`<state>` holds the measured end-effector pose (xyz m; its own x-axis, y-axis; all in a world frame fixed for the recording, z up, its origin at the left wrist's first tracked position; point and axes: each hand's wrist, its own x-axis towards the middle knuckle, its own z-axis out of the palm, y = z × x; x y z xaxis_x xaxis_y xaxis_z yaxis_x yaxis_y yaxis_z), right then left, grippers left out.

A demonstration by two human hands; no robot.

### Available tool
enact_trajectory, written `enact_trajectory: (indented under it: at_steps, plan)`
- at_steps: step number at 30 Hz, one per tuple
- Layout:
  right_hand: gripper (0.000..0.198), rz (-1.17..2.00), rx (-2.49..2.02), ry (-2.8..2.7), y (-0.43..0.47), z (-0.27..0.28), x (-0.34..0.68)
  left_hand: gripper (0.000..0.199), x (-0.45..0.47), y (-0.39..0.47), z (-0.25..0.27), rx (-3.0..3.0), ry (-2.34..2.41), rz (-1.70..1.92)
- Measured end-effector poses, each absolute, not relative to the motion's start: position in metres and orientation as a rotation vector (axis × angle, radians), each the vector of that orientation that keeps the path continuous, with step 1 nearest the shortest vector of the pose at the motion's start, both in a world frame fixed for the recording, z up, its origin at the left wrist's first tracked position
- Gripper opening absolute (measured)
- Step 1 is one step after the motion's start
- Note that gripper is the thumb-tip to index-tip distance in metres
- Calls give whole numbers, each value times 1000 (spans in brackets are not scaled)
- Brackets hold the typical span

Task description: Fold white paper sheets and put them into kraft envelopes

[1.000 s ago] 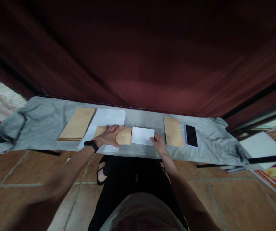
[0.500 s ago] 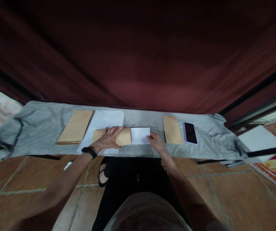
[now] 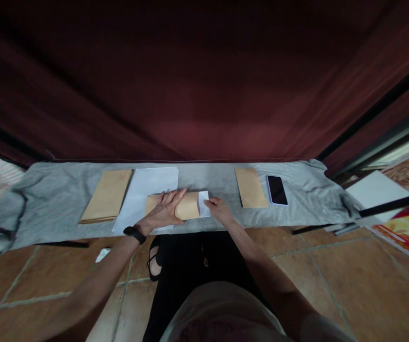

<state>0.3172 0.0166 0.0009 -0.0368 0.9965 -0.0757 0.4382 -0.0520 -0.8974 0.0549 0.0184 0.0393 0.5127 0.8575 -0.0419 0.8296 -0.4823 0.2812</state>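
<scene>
A brown paper envelope (image 3: 189, 205) lies sideways in front of me, its left part over white sheets. Spread across it, my left hand (image 3: 165, 209) presses it down with fingers apart. From the envelope's right end sticks out a short strip of folded white paper (image 3: 204, 204), the rest of it hidden inside. My right hand (image 3: 217, 209) pinches the outer edge of that paper. Under and behind the left hand is a stack of white paper (image 3: 154, 179). A pile of brown envelopes (image 3: 107, 194) sits to its left.
A single brown envelope (image 3: 251, 188) lies to the right, beside a phone (image 3: 277, 190) with a dark screen. Grey cloth (image 3: 61, 194) covers the narrow table. Behind it hangs a dark red curtain (image 3: 197, 109). A white board (image 3: 378, 194) stands at the far right.
My right hand has moved left, and the white paper has slid deeper into the envelope, so less of it shows. My left hand stays spread on the envelope. The view has shifted slightly.
</scene>
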Motion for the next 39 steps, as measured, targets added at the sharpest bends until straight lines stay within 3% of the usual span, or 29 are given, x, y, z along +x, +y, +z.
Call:
enact_trajectory:
  at_steps: [11,39]
  plan:
    - [31,1189,-1598,-1533,4,-1,299,127,80,8,38,2553,1317,251]
    - [19,999,-1637,-1332,-14,-9,313,119,92,5,39,2675,1263,225]
